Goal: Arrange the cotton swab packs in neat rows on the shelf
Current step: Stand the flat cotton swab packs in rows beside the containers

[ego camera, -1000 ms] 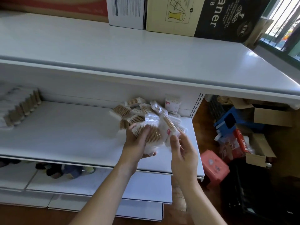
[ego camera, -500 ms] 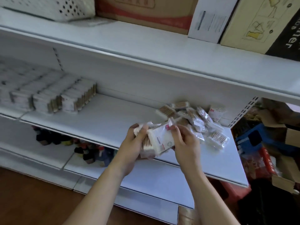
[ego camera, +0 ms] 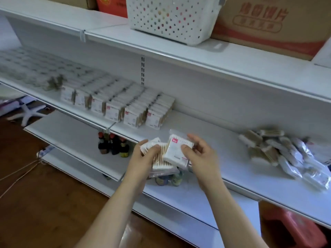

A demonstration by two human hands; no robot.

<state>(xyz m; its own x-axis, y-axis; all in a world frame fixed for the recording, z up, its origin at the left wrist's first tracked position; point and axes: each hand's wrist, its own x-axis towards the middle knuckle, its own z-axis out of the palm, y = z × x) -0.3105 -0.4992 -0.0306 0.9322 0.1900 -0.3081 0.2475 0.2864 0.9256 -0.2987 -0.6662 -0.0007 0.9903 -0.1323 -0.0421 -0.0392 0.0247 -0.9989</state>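
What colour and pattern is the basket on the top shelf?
White, perforated with a regular grid of round holes: the plastic basket shows clearly in the head view.

Soft, even, bluish light, no hard shadows. The far-left shelf rows (ego camera: 35, 72) smear with blur; wide-angle edges bend.

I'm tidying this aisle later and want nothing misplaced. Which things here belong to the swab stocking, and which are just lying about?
Part of the job:
- clear-wrapped cotton swab packs held in the left hand and right hand
- neat rows of upright packs
- loose heap of packs
- white metal shelf

Lying about:
- white perforated plastic basket
- red-printed cardboard box
- dark sauce bottles
- pink plastic stool
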